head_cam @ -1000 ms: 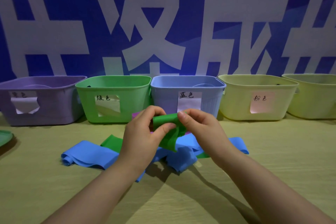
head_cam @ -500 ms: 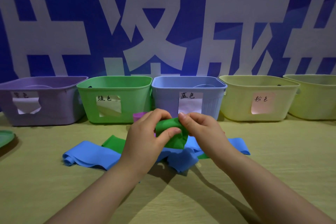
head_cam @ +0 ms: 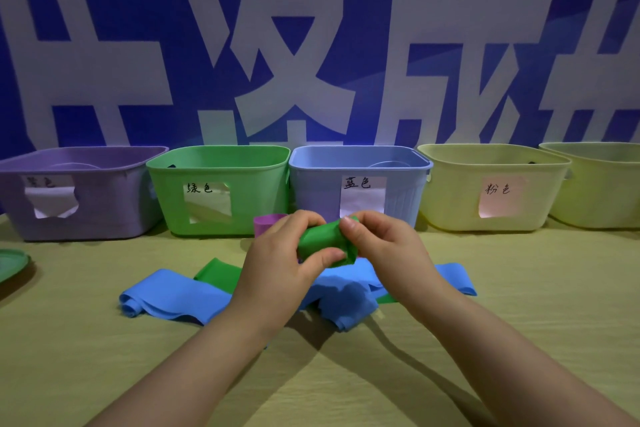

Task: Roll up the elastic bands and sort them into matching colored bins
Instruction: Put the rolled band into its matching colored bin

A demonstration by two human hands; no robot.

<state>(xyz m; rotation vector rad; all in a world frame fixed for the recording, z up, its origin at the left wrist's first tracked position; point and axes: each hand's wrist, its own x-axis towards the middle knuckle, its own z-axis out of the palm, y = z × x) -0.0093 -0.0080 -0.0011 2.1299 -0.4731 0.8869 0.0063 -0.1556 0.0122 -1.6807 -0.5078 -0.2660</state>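
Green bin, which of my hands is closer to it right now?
Left. The left hand is in front of the green bin, by its right end. The right hand is further right, in front of the blue bin. Both hold the rolled green band.

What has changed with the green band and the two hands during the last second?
The loose tail of the green elastic band, which hung below the hands, has been wound in; the band is now a short, thick roll. The left hand and right hand held it all the time; nothing was let go. The blue bands on the table and the bins stayed as they were.
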